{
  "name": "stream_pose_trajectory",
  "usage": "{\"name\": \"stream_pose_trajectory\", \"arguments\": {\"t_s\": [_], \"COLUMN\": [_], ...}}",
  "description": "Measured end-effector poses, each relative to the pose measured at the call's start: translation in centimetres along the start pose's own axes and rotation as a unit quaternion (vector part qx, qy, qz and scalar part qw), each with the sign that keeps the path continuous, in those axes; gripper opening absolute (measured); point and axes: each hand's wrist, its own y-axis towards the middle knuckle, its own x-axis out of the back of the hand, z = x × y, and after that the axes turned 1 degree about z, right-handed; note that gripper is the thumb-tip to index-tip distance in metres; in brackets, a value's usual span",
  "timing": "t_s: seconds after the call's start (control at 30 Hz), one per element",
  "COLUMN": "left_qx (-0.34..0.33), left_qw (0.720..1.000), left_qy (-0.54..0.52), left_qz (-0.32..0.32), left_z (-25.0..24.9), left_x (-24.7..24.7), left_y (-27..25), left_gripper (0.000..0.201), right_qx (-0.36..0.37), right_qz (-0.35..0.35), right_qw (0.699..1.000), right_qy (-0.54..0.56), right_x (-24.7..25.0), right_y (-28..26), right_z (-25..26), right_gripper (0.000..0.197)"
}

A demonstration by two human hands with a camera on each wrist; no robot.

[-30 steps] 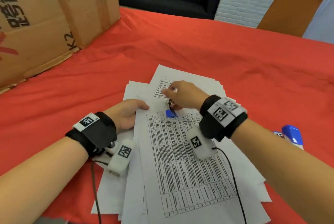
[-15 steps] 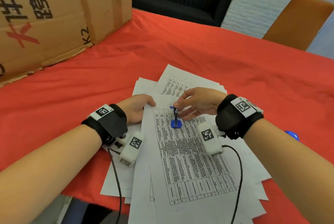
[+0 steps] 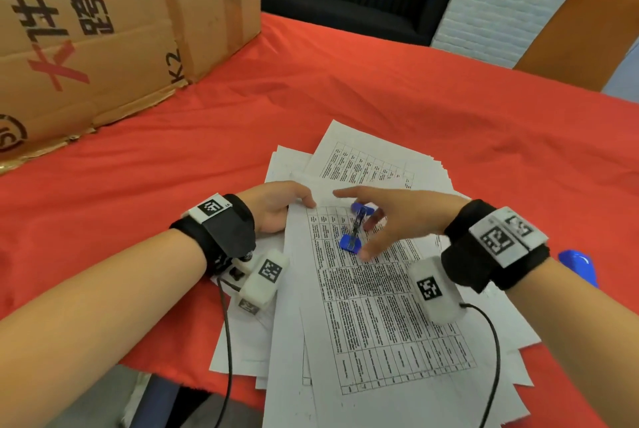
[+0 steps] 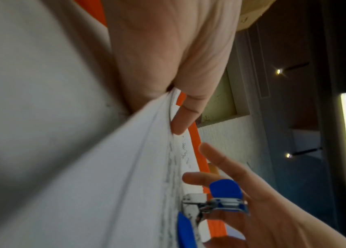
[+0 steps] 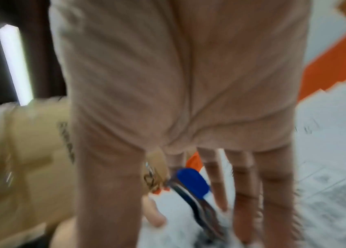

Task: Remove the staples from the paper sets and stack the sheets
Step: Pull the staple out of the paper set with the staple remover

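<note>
A pile of printed sheets [image 3: 363,161] lies on the red tablecloth [image 3: 380,88]. On top is a paper set with a printed table [image 3: 373,306]. My left hand [image 3: 294,203] grips this set's upper left corner, thumb on top; the left wrist view shows the paper's edge [image 4: 138,151] caught under the thumb [image 4: 180,120]. A blue-handled staple remover [image 3: 350,242] stands on the sheet near that corner. My right hand [image 3: 363,223] hovers over it with fingers spread and straight, holding nothing. The remover [image 5: 193,184] shows between those fingers [image 5: 246,184].
A large cardboard box [image 3: 103,30] stands at the back left on the cloth. A blue stapler [image 3: 577,266] lies to the right, partly behind my right wrist. A brown chair back [image 3: 584,30] rises beyond the far right edge. Cables hang from both wrists.
My right hand pinched the staple remover at the paper's corner, then let it go and spread its fingers. The left hand kept its hold on the corner.
</note>
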Motion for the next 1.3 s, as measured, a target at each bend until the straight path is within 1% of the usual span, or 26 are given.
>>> {"name": "stream_pose_trajectory", "arguments": {"t_s": [0.03,0.07,0.1,0.17,0.23,0.3,0.4,0.47,0.57,0.63,0.7,0.73,0.83,0.93,1.0,1.03,1.07,1.13,1.17,1.2,1.23,1.3], "left_qx": [0.000,0.001,0.004,0.009,0.010,0.012,0.016,0.018,0.016,0.014,0.017,0.020,0.022,0.020,0.020,0.021,0.022,0.024,0.025,0.026,0.027,0.026], "left_qw": [1.000,1.000,1.000,1.000,1.000,0.999,0.999,0.999,0.999,0.999,0.999,0.999,0.999,0.999,0.999,0.999,0.999,0.999,0.999,0.999,0.999,0.999], "left_qy": [0.003,0.004,0.006,0.006,0.007,0.016,0.015,0.010,0.003,0.004,0.010,0.011,0.001,-0.005,-0.005,-0.005,-0.006,-0.007,-0.005,-0.003,-0.003,-0.005], "left_qz": [0.005,0.010,0.018,0.024,0.027,0.033,0.039,0.040,0.039,0.034,0.030,0.031,0.036,0.039,0.042,0.043,0.043,0.044,0.044,0.043,0.043,0.041], "left_z": [-0.1,-0.2,-0.3,-0.4,-0.3,-0.1,-0.1,-0.2,-0.1,-0.1,-0.1,-0.1,-0.1,0.0,0.0,0.0,-0.1,-0.1,-0.1,-0.1,-0.1,-0.1], "left_x": [0.0,0.1,0.1,0.2,0.2,0.2,0.4,0.4,0.4,0.5,0.5,0.5,0.5,0.7,0.7,0.7,0.7,0.7,0.8,0.9,0.9,1.0], "left_y": [-0.2,-0.3,-0.4,-0.4,-0.4,-0.2,-0.1,-0.2,-0.5,-0.5,-0.5,-0.5,-0.4,-0.3,-0.3,-0.3,-0.3,-0.3,-0.3,-0.2,-0.2,-0.1], "left_gripper": [0.039,0.041,0.043,0.047,0.048,0.049,0.052,0.051,0.048,0.048,0.047,0.047,0.047,0.049,0.049,0.048,0.048,0.047,0.047,0.046,0.045,0.043], "right_qx": [0.016,0.034,0.052,0.080,0.097,0.103,0.102,0.096,0.099,0.091,0.066,0.053,0.039,0.018,0.004,0.000,-0.001,-0.006,-0.006,-0.004,0.001,0.015], "right_qz": [-0.015,-0.034,-0.055,-0.099,-0.125,-0.143,-0.173,-0.174,-0.163,-0.180,-0.196,-0.193,-0.166,-0.133,-0.099,-0.075,-0.046,0.014,0.033,0.040,0.032,-0.012], "right_qw": [0.999,0.998,0.996,0.990,0.985,0.979,0.964,0.967,0.977,0.978,0.978,0.978,0.984,0.991,0.995,0.997,0.999,1.000,0.999,0.999,0.998,0.997], "right_qy": [-0.035,-0.049,-0.052,-0.053,-0.067,-0.102,-0.173,-0.161,-0.095,-0.053,-0.041,-0.051,-0.051,0.003,0.020,0.019,0.015,0.002,-0.013,-0.031,-0.050,-0.078], "right_x": [-0.5,-1.0,-1.6,-2.5,-3.1,-3.7,-4.3,-4.0,-3.1,-2.4,-1.8,-1.6,-1.0,-0.4,0.1,0.5,0.9,1.6,1.8,1.8,1.6,1.2], "right_y": [0.2,0.4,0.6,0.7,0.7,0.9,1.5,1.9,2.2,2.4,2.8,3.1,3.4,3.2,2.8,2.6,2.4,2.0,2.0,2.1,2.2,2.6], "right_z": [-0.2,-0.3,-0.5,-0.5,-0.2,0.2,0.6,0.6,0.1,-0.6,-1.4,-1.7,-2.1,-2.3,-2.4,-2.6,-2.8,-3.1,-3.1,-3.1,-3.0,-2.6], "right_gripper": [0.103,0.102,0.097,0.081,0.064,0.055,0.058,0.062,0.065,0.063,0.059,0.055,0.041,0.039,0.041,0.046,0.057,0.087,0.097,0.103,0.103,0.092]}}
